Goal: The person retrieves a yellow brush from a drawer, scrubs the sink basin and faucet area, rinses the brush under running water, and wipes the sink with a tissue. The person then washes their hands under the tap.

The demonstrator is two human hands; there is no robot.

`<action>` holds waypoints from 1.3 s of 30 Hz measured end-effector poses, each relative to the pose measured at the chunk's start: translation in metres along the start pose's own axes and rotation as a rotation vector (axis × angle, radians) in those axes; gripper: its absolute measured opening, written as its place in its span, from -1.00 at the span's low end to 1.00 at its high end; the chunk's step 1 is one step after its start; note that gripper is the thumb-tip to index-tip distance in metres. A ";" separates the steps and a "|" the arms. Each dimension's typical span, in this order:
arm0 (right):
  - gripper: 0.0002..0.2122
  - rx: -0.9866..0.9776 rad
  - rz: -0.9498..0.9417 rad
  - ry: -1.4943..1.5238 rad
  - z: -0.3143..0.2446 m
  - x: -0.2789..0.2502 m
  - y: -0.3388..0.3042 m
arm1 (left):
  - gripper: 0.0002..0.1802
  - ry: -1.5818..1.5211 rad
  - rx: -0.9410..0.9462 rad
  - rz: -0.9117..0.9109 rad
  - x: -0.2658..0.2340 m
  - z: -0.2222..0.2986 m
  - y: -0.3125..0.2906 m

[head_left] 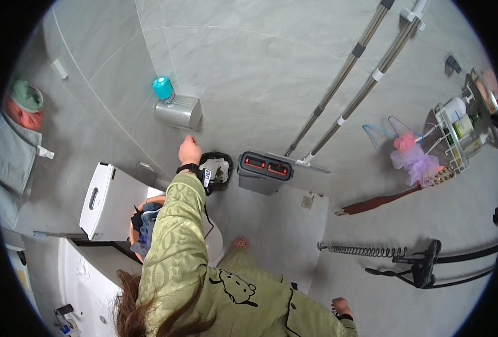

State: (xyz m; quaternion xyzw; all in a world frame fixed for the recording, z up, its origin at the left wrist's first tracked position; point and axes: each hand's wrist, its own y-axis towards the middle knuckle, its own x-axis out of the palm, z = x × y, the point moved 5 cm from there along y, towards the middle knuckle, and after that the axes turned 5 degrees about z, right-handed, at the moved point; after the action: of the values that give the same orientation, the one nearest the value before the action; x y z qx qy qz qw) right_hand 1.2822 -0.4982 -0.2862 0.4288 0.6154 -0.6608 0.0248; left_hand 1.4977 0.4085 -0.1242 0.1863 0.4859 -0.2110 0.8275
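Observation:
My left hand (190, 150) reaches forward at the end of a green quilted sleeve, just below the steel paper holder (179, 113) on the wall. The fingers look curled into a fist, and whatever they may hold is hidden. A dark band with a pale tag circles that wrist. Beside it on the floor stands a black bin (217, 171) with crumpled paper inside. At the lower right, my right hand (341, 306) hangs low by my side, its fingers loosely closed with nothing visible in them.
A blue-capped bottle (162, 89) tops the paper holder. A grey mop bucket (260, 178) stands below two long poles. Left of my arm are an orange basket of clothes (145, 224) and a white toilet tank (107, 202). A dark red umbrella (381, 201) hangs at right.

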 end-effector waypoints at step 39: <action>-0.41 -1.123 -1.699 0.412 -0.162 0.337 -0.626 | -0.04 -0.521 0.283 0.107 -0.428 -0.223 -0.777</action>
State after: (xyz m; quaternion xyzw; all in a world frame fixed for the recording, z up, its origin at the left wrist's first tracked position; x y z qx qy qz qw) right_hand 0.8056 -0.0449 0.0289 -0.1148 0.9264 0.0071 -0.3584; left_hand 0.7362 -0.0586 0.0709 0.2650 0.2123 -0.2734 0.9000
